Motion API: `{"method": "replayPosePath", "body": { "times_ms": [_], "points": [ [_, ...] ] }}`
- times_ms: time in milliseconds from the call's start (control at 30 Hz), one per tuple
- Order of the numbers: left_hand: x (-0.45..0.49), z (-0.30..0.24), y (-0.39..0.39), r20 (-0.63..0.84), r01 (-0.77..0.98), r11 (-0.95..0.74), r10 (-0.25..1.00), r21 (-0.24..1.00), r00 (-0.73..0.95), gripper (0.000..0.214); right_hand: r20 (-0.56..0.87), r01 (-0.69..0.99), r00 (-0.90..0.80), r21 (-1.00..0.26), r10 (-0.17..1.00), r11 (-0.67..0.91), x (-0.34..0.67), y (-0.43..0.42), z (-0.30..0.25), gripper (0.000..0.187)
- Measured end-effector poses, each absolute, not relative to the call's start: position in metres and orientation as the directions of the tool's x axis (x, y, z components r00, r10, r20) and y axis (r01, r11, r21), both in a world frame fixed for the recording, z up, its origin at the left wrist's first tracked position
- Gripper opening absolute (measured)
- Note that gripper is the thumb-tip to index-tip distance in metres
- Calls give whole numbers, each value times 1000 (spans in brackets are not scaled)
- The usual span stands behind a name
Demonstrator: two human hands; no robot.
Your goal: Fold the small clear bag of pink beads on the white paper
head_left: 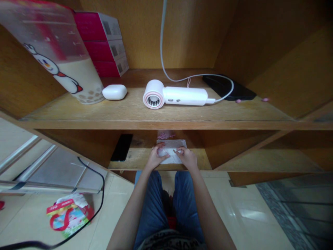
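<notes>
White tissue (171,151) lies under palm-down left hand (156,157) and right hand (187,158).

Right behind the fingers (159,148), a bare left hand (155,159) and a bare right hand (188,158), then long, slim, bare forearms (134,208). Well below the fingers, blue denim jeans (156,205), softly creased over the thighs. Farthest from the fingers, at the lower edge of view, a dark top (170,241) with a pale printed pattern.
</notes>
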State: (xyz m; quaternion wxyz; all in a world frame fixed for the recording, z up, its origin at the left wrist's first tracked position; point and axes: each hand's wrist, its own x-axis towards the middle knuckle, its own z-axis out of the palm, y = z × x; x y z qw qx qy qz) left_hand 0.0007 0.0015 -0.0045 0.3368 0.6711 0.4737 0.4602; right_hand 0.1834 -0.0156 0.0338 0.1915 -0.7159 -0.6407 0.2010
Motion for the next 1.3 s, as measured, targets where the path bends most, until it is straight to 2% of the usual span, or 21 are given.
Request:
{"method": "replayPosePath", "body": {
  "times_ms": [333,500,733,933,1100,1300],
  "points": [
    [0,-4,1,307,339,-335,942,879,135,51,-42,883,125,-452,991,-131,177,-17,28,24],
    [1,-2,0,289,334,-317,948,888,132,52,-47,878,118,-461,992,-126,176,-16,25,23],
    [0,-1,0,283,345,-305,952,888,114,53,-24,822,125,-557,992,-117,175,-16,25,21],
    [1,-3,0,303,316,-328,945,890,126,53,-29,733,67,-677,997,-69,164,-13,26,29],
    [1,-4,0,298,344,-325,946,881,130,53,-11,684,34,-729,999,-31,152,-16,28,33],
    [2,0,-4,341,428,-356,933,831,113,47,4,629,-56,-777,998,38,144,-22,26,25]
  ]
}}
